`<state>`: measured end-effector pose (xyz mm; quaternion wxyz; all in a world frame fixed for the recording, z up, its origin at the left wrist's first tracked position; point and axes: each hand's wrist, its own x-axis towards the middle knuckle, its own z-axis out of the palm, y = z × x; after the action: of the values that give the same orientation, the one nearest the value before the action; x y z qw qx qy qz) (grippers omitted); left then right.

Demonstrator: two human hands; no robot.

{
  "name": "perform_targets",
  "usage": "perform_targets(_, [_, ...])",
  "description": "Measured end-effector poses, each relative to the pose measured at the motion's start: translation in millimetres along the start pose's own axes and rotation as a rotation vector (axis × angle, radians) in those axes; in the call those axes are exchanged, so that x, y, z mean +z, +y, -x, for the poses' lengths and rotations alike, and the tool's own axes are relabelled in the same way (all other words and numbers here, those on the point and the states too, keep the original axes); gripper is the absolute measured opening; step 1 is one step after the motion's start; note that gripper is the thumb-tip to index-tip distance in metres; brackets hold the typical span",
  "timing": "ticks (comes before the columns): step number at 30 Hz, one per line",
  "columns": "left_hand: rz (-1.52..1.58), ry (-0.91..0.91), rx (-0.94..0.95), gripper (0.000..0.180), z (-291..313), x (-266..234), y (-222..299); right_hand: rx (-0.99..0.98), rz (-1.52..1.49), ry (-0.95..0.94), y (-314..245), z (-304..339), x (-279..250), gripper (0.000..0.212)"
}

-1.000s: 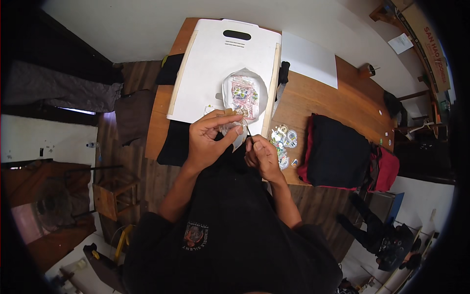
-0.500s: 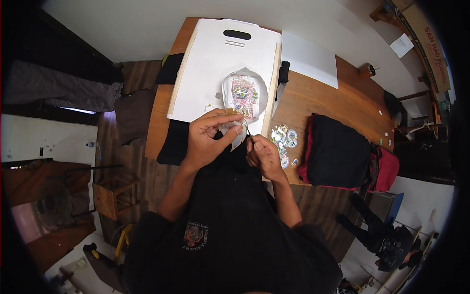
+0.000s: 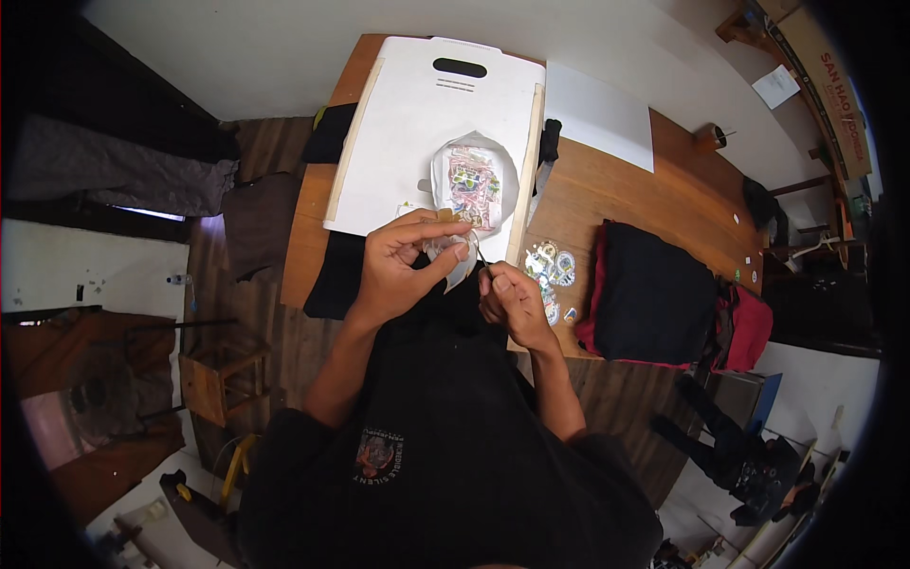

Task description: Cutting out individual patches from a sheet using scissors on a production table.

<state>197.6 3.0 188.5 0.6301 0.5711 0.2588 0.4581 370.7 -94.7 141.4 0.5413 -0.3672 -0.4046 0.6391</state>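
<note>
My left hand is closed, thumb and fingers pinching a small pale, partly see-through sheet, perhaps a sticker, whose pointed tip hangs below the fingers. In my right hand a thin, dark, pen-like tool is gripped, its slim end reaching up to the sheet by my left fingertips. Its exact kind is too small to make out. Just beyond my hands stands an open white container with pink and white printed scraps in it. It rests on a white board.
Several cut-out stickers lie on the wooden table to the right. Beside them is a folded black and red cloth. A white sheet and a brown cup sit farther back. A wooden stool stands at left.
Hardly anything differs. My right hand and the thin tool have shifted very slightly, while my left hand keeps its place on the pale sheet.
</note>
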Motion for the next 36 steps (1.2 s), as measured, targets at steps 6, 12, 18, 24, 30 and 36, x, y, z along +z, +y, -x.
perform_targets(6, [0.002, -0.015, 0.012, 0.029, -0.7, 0.7, 1.1, 0.001, 0.019, -0.003, 0.0, 0.1, -1.3, 0.039])
perform_targets(12, [-0.004, -0.064, 0.017, 0.028, -2.5, -1.7, 2.8, 0.024, 0.055, -0.012, -5.6, 0.5, -2.3, 0.04])
perform_targets(18, [0.0, -0.121, -0.002, 0.029, -4.9, -6.1, 5.0, 0.066, 0.024, -0.061, -9.4, 2.0, -8.7, 0.029])
perform_targets(24, [0.017, -0.145, -0.009, 0.029, -5.6, -7.6, 4.1, 0.08, -0.019, -0.087, -8.8, 3.0, -10.5, 0.032])
perform_targets(30, [0.018, -0.158, -0.002, 0.03, -6.4, -6.9, 6.3, 0.102, -0.061, -0.097, -8.2, 4.7, -9.5, 0.034])
perform_targets(36, [0.014, -0.162, -0.009, 0.03, -6.7, -7.3, 5.4, 0.102, -0.086, -0.113, -6.9, 4.8, -9.5, 0.035])
